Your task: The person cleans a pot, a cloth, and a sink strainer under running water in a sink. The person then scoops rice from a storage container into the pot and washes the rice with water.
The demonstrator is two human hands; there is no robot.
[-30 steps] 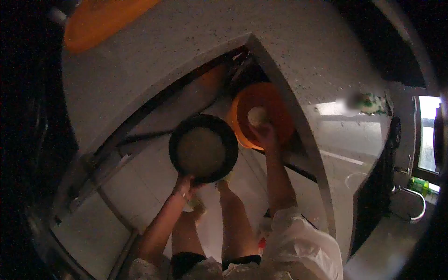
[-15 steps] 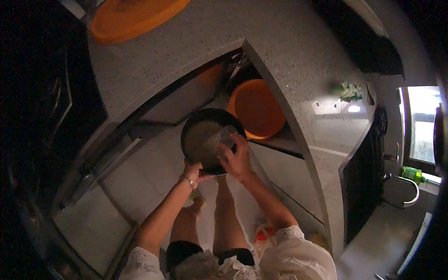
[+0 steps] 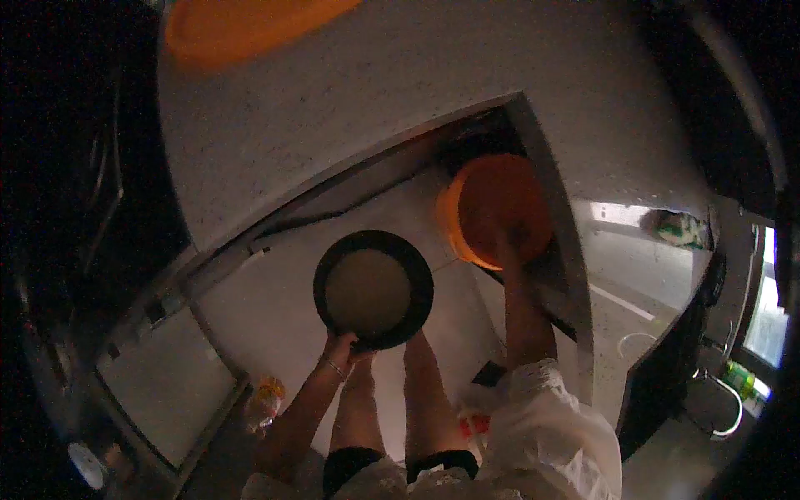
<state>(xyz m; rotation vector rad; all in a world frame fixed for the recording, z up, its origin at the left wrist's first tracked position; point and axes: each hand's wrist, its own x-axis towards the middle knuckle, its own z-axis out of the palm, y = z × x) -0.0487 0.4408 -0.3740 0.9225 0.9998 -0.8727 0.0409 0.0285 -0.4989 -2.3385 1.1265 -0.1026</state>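
My left hand (image 3: 346, 346) grips the near rim of a dark round pot (image 3: 421, 290), held above the floor in front of my legs. A pale, grayish-beige layer (image 3: 367, 290) covers the pot's bottom; its grain is too blurred to make out. To the right, my right hand (image 3: 512, 236) reaches down inside an orange bucket (image 3: 452, 221) that stands in the open corner cabinet. Shadow and blur hide those fingers and anything in them.
Around the cabinet opening curves a speckled countertop (image 3: 333, 108). A round orange lid (image 3: 250, 29) lies on it at the upper left. At the right are a faucet (image 3: 733, 408), a green bottle (image 3: 742, 379) and a green-and-white bundle (image 3: 679, 227). Open cabinet doors (image 3: 167, 383) stand at the left.
My right hand has moved from over the pot, where it held a clear cup, right and into the orange bucket. The pot stays in my left hand. The view has shifted.
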